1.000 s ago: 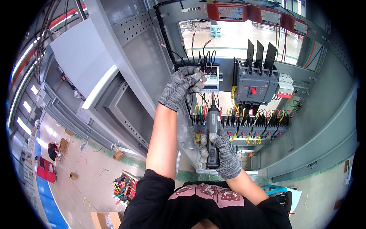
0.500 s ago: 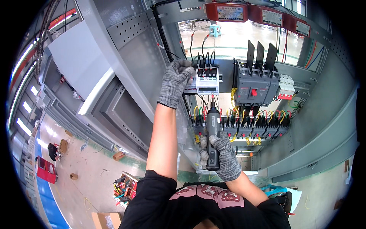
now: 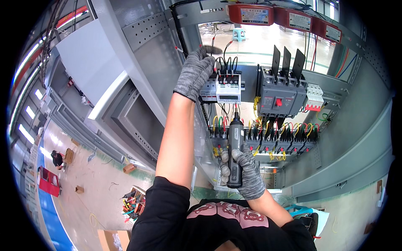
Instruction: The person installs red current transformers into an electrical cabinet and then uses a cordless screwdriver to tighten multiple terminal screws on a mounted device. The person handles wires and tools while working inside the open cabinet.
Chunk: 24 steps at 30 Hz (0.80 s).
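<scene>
My left hand, in a grey knit glove, is at the upper left of a white energy meter. Its fingers close round a thin black wire by the top terminals; one raised fingertip is blurred. In my gloved right hand is a dark cordless screwdriver, held upright with the fingers wrapped round its lower body. The bit points up at the meter's lower edge; whether it touches cannot be made out. Several black wires loop from the meter's top, some with red-tipped ends.
A grey circuit breaker with tall black barriers stands right of the meter. A row of small breakers with coloured wires runs below. Red transformers line the top rail. A toolbox sits on the floor; another person is far left.
My left hand has moved up from beside the meter, baring the module there, and a finger has lifted. The screwdriver and right hand have barely shifted.
</scene>
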Motion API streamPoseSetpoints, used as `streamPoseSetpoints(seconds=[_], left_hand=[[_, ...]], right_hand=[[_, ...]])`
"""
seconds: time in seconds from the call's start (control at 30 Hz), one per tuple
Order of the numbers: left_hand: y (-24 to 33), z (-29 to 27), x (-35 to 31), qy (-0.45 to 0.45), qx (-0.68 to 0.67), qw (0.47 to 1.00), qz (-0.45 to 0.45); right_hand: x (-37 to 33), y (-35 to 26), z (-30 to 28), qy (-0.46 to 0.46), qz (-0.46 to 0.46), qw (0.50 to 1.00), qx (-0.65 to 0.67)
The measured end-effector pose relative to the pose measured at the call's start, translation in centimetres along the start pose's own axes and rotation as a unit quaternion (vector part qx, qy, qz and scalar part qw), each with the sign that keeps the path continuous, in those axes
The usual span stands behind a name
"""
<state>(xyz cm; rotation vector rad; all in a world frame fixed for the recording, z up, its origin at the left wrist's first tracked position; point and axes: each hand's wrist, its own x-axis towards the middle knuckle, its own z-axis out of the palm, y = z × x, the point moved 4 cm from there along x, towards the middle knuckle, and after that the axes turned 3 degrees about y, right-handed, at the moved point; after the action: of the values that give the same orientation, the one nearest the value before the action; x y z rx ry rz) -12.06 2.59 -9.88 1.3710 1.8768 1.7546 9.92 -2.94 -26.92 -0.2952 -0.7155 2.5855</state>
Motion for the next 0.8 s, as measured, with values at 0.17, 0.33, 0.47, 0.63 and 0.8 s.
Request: streamPoseSetpoints(seconds=[0.17,0.33,0.47,0.63,0.8], left_hand=[[1.3,1.6,-0.3,-0.085,-0.097,0.992,0.0],[0.3,1.3,-1.4,-0.044,-0.155,0.985,-0.066],[-1.3,0.9,-1.9,-0.085,-0.1,0.991,-0.04],[-3.3,-0.8,-2.9,-0.069,-0.1,0.992,-0.026],[-3.8,-1.0,-4.0,-0.058,-0.026,0.997,-0.044]], right_hand=[[-0.3,-0.1,0.0,-0.008,-0.006,1.0,0.003],[-0.7,-0.1,0.3,-0.009,-0.001,1.0,0.004],[-0.8,-0.1,0.1,-0.005,0.0,1.0,-0.01],[-0.9,0.3,0.5,-0.016,0.009,1.0,-0.006],[-0.7,0.6,0.7,-0.013,0.007,1.0,-0.006]])
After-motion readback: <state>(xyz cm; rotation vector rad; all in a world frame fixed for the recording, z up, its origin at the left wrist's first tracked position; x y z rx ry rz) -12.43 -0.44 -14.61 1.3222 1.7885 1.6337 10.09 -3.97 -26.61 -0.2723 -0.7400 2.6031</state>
